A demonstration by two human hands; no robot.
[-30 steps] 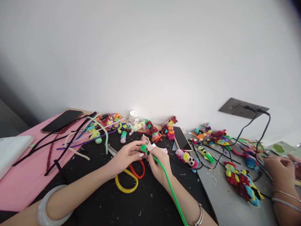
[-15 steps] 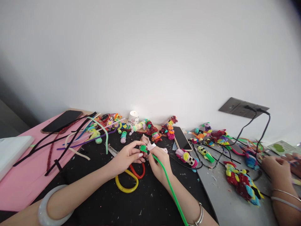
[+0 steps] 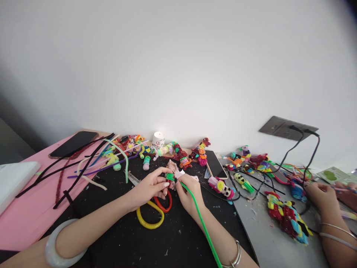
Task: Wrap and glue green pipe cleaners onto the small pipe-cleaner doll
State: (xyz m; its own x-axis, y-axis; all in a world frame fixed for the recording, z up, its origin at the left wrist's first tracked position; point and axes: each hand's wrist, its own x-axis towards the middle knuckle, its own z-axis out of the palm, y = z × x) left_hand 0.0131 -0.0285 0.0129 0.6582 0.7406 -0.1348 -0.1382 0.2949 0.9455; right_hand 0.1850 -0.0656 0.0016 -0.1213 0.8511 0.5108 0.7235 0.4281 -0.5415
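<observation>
My left hand (image 3: 149,188) and my right hand (image 3: 188,193) meet over the black mat (image 3: 156,242), both pinched around a small dark red and pink pipe-cleaner figure (image 3: 173,175). A long green pipe cleaner (image 3: 202,227) is coiled on the figure's top and trails back along my right forearm. Beneath my hands lie scissors with one yellow and one red handle loop (image 3: 152,216). I wear a pale bangle (image 3: 60,243) on the left wrist and a silver bracelet (image 3: 237,255) on the right.
Loose pipe cleaners (image 3: 86,162) lie on the pink sheet (image 3: 30,212) near a dark phone (image 3: 74,143). Finished colourful figures (image 3: 178,150) line the wall, with a second phone (image 3: 215,163). At right, another person's hands (image 3: 322,197) work beside more figures (image 3: 287,217) and plugged-in black cables (image 3: 304,149).
My hands have stayed in place, with my fingers shifting slightly on the figure and the green coil. The other person's hand at right has moved a little to the left.
</observation>
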